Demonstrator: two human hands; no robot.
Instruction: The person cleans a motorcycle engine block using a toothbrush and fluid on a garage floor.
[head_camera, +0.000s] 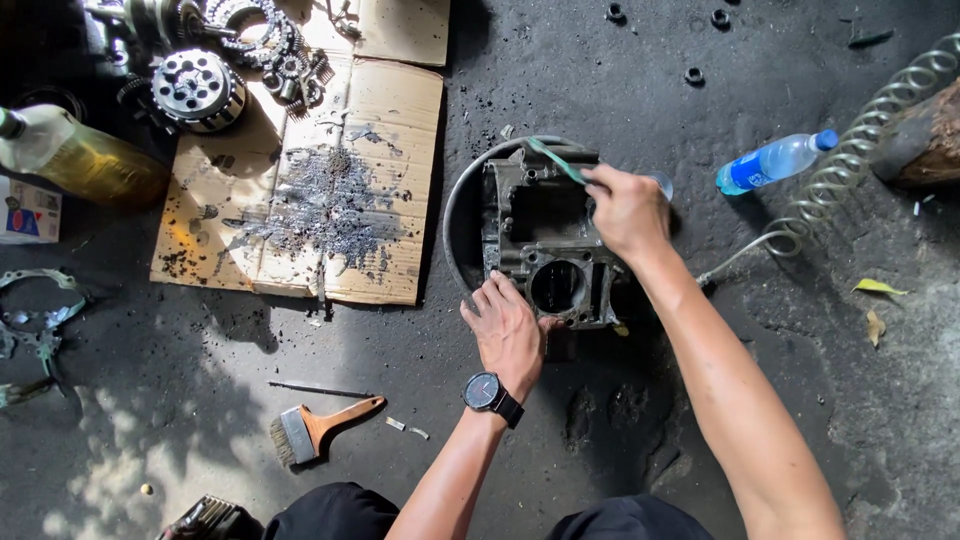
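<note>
Engine case (545, 250) sat in basin between hands; left hand (508, 330) braced near edge, fingers spread; right hand (627, 208) pinched green toothbrush (556, 160) over far side.

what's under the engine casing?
The engine casing sits in a round dark basin, its rim showing on the left. The left hand steadies it; the right hand holds a green toothbrush. The basin's bottom is covered.

Engine case (545, 245) sitting in a basin (452, 215), cardboard sheet (300, 170) lying to its left, paintbrush (320, 427) nearer, water bottle (775, 160) lying right.
</note>
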